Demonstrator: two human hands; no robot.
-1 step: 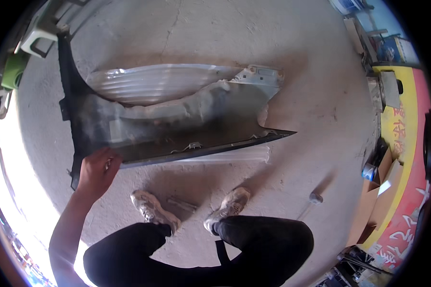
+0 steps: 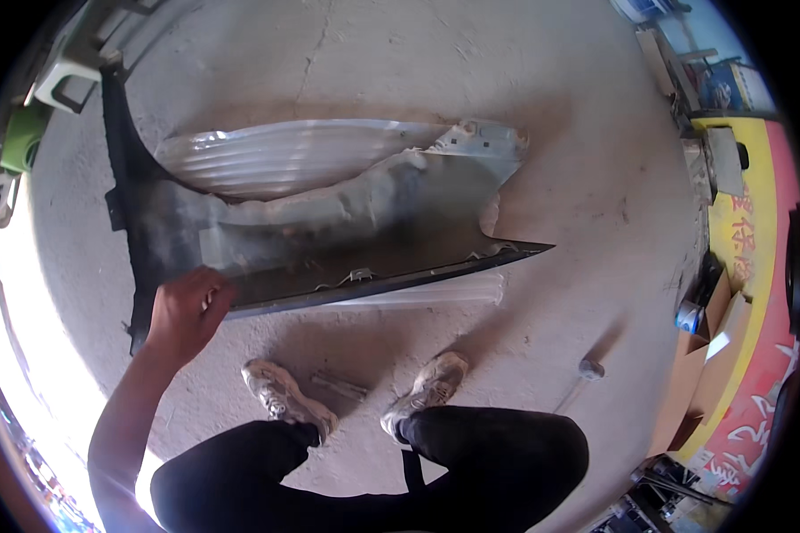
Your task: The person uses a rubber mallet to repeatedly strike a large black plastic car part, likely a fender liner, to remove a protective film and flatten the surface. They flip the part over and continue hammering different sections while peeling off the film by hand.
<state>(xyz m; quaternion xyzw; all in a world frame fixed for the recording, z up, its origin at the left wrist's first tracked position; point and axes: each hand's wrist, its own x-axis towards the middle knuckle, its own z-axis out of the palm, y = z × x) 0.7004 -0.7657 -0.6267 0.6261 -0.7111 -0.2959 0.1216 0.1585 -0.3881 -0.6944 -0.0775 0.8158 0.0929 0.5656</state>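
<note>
One dusty dark panel (image 2: 329,235) tapers sharply; left hand (image 2: 185,313) curled against it, grip unclear; right hand unseen.

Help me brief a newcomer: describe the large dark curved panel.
On the grey concrete floor lies a pale ribbed sheet. The large dark curved panel overlaps it, the bare left hand at its near edge. Unlike the sheet, it tapers rightward to a sharp black point.
</note>
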